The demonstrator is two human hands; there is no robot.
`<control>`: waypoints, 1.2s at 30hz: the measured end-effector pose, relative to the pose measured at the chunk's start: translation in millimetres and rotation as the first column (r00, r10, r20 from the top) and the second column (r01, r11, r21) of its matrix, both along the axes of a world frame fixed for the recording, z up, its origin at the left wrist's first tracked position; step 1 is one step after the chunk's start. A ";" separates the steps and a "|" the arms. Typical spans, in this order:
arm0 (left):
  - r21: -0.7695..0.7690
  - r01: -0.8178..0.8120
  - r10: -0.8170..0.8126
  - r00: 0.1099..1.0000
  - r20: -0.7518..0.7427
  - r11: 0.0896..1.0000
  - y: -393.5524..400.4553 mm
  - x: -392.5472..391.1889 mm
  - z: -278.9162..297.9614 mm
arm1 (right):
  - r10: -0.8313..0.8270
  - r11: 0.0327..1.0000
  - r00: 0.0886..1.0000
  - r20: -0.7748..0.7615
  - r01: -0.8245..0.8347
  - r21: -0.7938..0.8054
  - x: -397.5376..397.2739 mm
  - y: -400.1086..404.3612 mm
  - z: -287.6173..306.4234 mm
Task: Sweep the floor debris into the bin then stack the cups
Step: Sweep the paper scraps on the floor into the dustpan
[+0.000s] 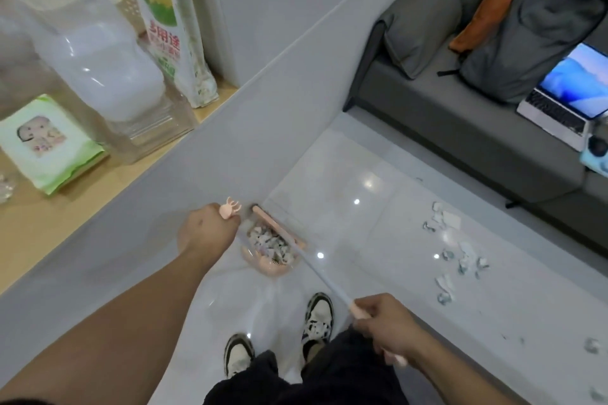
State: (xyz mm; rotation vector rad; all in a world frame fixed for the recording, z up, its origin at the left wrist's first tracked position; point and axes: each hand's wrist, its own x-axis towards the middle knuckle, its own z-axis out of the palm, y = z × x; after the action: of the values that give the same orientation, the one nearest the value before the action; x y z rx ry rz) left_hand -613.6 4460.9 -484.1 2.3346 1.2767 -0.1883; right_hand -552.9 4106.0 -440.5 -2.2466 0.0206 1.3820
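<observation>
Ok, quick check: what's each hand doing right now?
Left hand: closed on the top of the dustpan handle.
Right hand: closed on the broom handle.

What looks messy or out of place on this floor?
Torn paper scraps lie scattered on the white floor near the sofa, unswept. More scraps already fill the pink dustpan by the wall.

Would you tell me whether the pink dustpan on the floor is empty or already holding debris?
Holding debris: the pink dustpan shows a pile of grey-white scraps inside, with the broom head at its edge. More scraps remain on the floor.
</observation>
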 end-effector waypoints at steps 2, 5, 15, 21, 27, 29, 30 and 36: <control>-0.006 0.006 -0.005 1.000 0.024 1.000 5.4 -17.3 0.9 | -0.099 0.995 0.995 0.008 0.098 0.031 -14.0 -2.7 11.3; -0.015 0.044 -0.043 0.998 0.052 0.999 9.4 -39.4 3.4 | -0.204 0.977 0.979 0.027 0.201 0.075 -36.2 -2.2 21.0; -0.018 0.119 -0.118 0.991 0.060 0.993 30.4 -82.7 12.3 | -0.323 0.946 0.932 0.163 0.322 0.032 -44.4 32.7 -5.8; 0.000 0.103 -0.103 0.995 -0.018 0.995 35.1 -87.8 1.3 | -0.289 0.956 0.952 0.104 0.293 -0.020 -31.8 44.7 -32.1; 0.036 0.121 -0.119 0.992 -0.036 0.992 38.6 -83.8 -7.7 | -0.188 0.982 0.982 0.024 0.188 -0.024 -60.8 50.1 -34.7; 0.040 0.129 -0.128 0.991 -0.035 0.991 41.0 -81.8 -6.8 | -0.238 0.971 0.970 -0.043 0.239 0.009 -68.8 48.2 -27.4; 0.042 0.136 -0.135 0.990 -0.035 0.990 40.8 -81.0 -6.3 | -0.260 0.964 0.962 -0.082 0.263 0.028 -71.5 46.3 -22.3; 0.024 0.142 -0.141 0.989 -0.039 0.990 34.7 -89.9 -3.2 | -0.226 0.966 0.963 -0.144 0.240 0.091 -86.3 24.6 8.9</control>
State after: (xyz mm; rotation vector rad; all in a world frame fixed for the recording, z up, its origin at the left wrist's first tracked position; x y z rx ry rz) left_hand -703.4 4495.6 -487.4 2.4566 1.1366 -0.2635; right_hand -639.2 4130.6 -431.6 -1.9894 0.2429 1.3667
